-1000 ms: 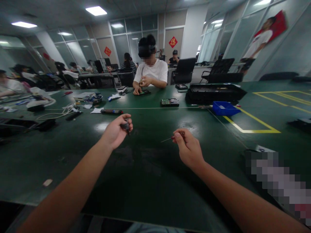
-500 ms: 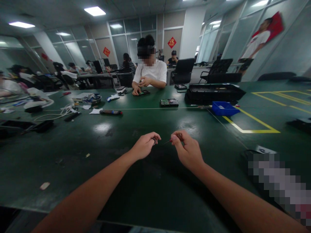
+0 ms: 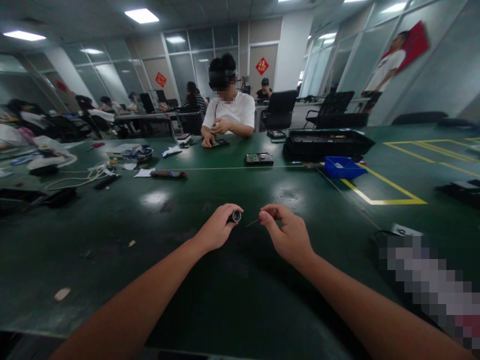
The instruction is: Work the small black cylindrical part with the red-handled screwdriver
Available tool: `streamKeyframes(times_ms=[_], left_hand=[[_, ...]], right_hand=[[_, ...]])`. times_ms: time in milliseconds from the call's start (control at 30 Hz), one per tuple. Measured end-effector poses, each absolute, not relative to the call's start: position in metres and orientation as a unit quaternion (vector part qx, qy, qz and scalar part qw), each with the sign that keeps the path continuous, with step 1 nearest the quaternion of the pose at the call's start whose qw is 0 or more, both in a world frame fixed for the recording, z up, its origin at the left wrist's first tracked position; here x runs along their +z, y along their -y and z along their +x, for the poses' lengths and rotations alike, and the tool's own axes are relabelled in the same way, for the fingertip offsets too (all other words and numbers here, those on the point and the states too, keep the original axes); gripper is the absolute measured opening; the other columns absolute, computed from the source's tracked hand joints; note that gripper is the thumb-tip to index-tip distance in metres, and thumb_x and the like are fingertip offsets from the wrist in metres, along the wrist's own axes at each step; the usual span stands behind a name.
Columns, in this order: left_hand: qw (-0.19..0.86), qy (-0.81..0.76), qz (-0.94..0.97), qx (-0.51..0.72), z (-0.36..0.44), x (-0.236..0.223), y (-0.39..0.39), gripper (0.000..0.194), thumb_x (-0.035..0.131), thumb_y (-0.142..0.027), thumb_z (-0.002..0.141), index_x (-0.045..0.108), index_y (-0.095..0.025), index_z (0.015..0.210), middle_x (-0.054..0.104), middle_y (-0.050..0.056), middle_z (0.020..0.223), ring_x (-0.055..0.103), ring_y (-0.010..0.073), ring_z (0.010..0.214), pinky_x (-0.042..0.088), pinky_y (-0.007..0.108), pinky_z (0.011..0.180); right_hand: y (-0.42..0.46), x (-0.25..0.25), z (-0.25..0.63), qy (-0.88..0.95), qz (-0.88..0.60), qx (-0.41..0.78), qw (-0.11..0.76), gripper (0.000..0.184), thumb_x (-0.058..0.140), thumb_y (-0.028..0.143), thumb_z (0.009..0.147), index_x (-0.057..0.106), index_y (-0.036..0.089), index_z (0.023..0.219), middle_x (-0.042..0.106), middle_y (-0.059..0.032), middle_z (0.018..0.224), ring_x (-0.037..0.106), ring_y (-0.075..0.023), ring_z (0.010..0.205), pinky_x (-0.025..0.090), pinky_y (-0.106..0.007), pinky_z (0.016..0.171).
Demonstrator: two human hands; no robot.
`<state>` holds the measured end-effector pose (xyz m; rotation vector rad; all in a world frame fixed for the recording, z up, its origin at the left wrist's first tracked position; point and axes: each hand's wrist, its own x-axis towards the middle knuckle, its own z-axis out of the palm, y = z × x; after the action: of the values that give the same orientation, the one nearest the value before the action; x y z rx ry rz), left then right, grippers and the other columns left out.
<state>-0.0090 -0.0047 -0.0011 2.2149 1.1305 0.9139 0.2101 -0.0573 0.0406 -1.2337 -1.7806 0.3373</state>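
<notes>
My left hand (image 3: pixel 216 228) is closed around a small black cylindrical part (image 3: pixel 236 216). Its round, pale-rimmed end faces me; I cannot make out its exact kind. Across from it, my right hand (image 3: pixel 288 229) grips a screwdriver (image 3: pixel 273 214) with a reddish-brown handle, mostly covered by the fingers. The thin shaft points left and slightly down toward the black part, with a small gap between tip and part. Both hands are above the green table (image 3: pixel 225 305), near the middle of the view.
Beyond my hands lie a hard drive (image 3: pixel 259 158), a pen-like tool (image 3: pixel 168 174), a blue bin (image 3: pixel 343 168) and a long black tray (image 3: pixel 328 144). A co-worker (image 3: pixel 228 112) sits opposite, hands on a device. Cables (image 3: pixel 84 176) and scraps lie at left.
My left hand has turned, so the round end of the black part now shows. The screwdriver's shaft tilts further down. The whole view has shifted slightly.
</notes>
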Motion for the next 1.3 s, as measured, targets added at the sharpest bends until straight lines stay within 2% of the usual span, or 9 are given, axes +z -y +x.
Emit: streamKeyframes(times_ms=[167,267,800,1000,1200,1300], left_hand=[[0.249,-0.422,0.803,0.34,-0.0081,0.0027,0.0071,0.041,0.058,-0.015,0.09,0.058,-0.024,0.129,0.06,0.008,0.133,0.053,0.0266,0.127,0.039,0.048,0.112],[0.247,-0.429,0.797,0.347,-0.0067,0.0055,0.0084,0.037,0.061,-0.017,0.089,0.06,-0.022,0.126,0.062,0.009,0.129,0.055,0.0274,0.124,0.039,0.049,0.112],[0.22,-0.416,0.812,0.345,-0.0094,0.0025,0.006,0.038,0.065,-0.018,0.09,0.062,-0.024,0.127,0.065,0.004,0.129,0.056,0.023,0.123,0.04,0.043,0.11],[0.22,-0.426,0.811,0.336,-0.0107,0.0045,0.0065,0.038,0.064,-0.019,0.09,0.062,-0.026,0.128,0.066,0.003,0.127,0.056,0.0232,0.121,0.041,0.044,0.108],[0.216,-0.427,0.81,0.339,-0.0103,0.0067,0.007,0.038,0.065,-0.018,0.09,0.062,-0.025,0.127,0.066,0.004,0.125,0.057,0.0234,0.12,0.042,0.043,0.107],[0.211,-0.422,0.814,0.339,-0.0103,0.0056,0.0061,0.038,0.065,-0.017,0.089,0.062,-0.024,0.127,0.066,0.004,0.125,0.057,0.0234,0.12,0.041,0.044,0.108]], right_hand=[[0.0567,0.0377,0.2115,0.705,-0.491,0.154,0.488,0.02,0.056,0.038,0.097,0.065,0.021,0.106,0.076,-0.0057,0.089,0.073,-0.022,0.081,0.054,-0.035,0.074],[0.0566,0.0359,0.2117,0.696,-0.481,0.168,0.507,0.022,0.056,0.038,0.097,0.064,0.022,0.11,0.077,-0.0066,0.092,0.075,-0.0229,0.085,0.055,-0.035,0.075],[0.0516,0.0361,0.2101,0.673,-0.512,0.151,0.511,0.018,0.055,0.035,0.097,0.064,0.02,0.101,0.077,-0.0058,0.087,0.075,-0.0225,0.083,0.054,-0.036,0.077],[0.0514,0.0366,0.2094,0.682,-0.504,0.19,0.494,0.019,0.055,0.036,0.097,0.065,0.021,0.104,0.078,-0.0063,0.09,0.075,-0.0233,0.088,0.055,-0.036,0.079],[0.0508,0.0385,0.2102,0.681,-0.522,0.167,0.486,0.025,0.057,0.04,0.096,0.068,0.019,0.104,0.078,-0.0055,0.089,0.074,-0.0206,0.083,0.053,-0.032,0.074],[0.0507,0.0397,0.2119,0.687,-0.552,0.137,0.453,0.035,0.056,0.05,0.096,0.07,0.019,0.084,0.073,-0.0022,0.07,0.067,-0.0169,0.062,0.046,-0.028,0.059]])
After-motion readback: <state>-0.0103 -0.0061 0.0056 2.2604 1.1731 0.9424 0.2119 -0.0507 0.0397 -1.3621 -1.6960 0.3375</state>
